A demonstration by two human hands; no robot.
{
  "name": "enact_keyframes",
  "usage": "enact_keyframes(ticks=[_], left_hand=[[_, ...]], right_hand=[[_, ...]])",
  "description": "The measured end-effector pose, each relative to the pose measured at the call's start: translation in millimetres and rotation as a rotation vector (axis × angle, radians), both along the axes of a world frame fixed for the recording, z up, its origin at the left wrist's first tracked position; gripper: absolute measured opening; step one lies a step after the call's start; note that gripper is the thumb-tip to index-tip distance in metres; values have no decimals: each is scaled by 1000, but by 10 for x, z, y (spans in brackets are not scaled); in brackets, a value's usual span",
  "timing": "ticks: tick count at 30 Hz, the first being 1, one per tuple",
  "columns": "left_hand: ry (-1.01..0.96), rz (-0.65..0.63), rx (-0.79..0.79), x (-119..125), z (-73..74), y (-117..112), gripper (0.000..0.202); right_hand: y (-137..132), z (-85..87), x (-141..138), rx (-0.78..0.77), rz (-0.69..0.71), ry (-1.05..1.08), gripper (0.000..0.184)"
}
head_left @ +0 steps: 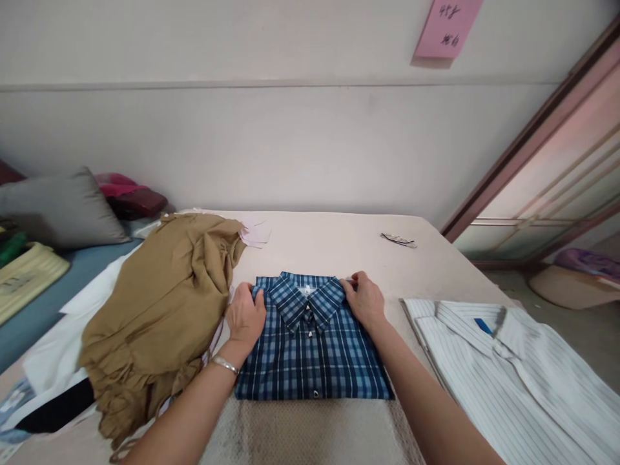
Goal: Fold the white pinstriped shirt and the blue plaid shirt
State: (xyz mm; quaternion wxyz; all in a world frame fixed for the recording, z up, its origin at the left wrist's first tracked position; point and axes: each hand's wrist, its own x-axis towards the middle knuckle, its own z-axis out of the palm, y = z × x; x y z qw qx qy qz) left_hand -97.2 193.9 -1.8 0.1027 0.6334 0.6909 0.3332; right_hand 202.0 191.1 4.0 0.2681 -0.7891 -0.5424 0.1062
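A blue plaid shirt [317,361] lies folded into a rectangle in front of me, collar at the far side and buttons up the middle. My left hand [248,315] grips its far left corner, thumb on top and fingers curled over the edge. At the far right corner, beside the collar, my right hand [364,298] pinches the fabric. A bracelet [225,364] circles my left wrist. To the right lies a folded white striped shirt [498,361]; to the left, a heaped brown garment [169,310] comes close to my left hand.
Eyeglasses [398,241] rest on the pale bed surface [329,239] toward the wall. White clothes [53,342] and a black piece of cloth [58,407] stick out from under the brown garment. A grey cushion [58,210] and a yellow basket [29,278] stand at the far left.
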Motion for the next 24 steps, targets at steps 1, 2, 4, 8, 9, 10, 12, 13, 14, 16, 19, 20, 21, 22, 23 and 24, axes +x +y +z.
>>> enact_keyframes(ticks=[1, 2, 4, 8, 9, 10, 12, 13, 14, 16, 19, 20, 21, 22, 23, 24], left_hand=[[78, -59, 81, 43, 19, -29, 37], [148, -149, 150, 98, 28, -54, 45], [251, -340, 198, 224, -10, -78, 53], [316, -431, 53, 411, -306, -10, 65], [317, -429, 30, 431, -389, 18, 68], [317, -428, 21, 442, -459, 45, 70], [312, -435, 19, 437, -532, 86, 72], [302, -443, 13, 420, -530, 97, 71], [283, -455, 2, 387, -502, 102, 68], [224, -459, -3, 264, -382, 92, 62], [103, -312, 38, -75, -129, 35, 53], [72, -217, 30, -208, -52, 7, 50], [53, -127, -2, -334, 11, -23, 47], [40, -57, -49, -440, 57, -53, 43], [26, -12, -102, -519, 85, -80, 37], [10, 7, -149, -564, 97, -101, 32]], right_hand=[[-65, 32, -45, 52, -26, -74, 38], [-134, 56, -103, 107, -31, -148, 44], [-258, 48, -246, 147, 41, -263, 56], [-341, -225, -472, -52, 207, -273, 81], [-332, -308, -494, -89, 216, -261, 85], [-319, -379, -504, -107, 216, -253, 87], [-293, -454, -494, -110, 211, -252, 89], [-284, -453, -476, -114, 216, -247, 89], [-281, -428, -445, -126, 232, -232, 89], [-301, -314, -336, -166, 269, -158, 84], [-433, -58, -47, -76, 217, -51, 70], [-509, 28, 65, -15, 161, -38, 65], [-600, 107, 170, 29, 100, -34, 61], [-702, 174, 259, 41, 63, -33, 56], [-812, 229, 324, 18, 55, -33, 51], [-924, 270, 361, -32, 70, -36, 47]])
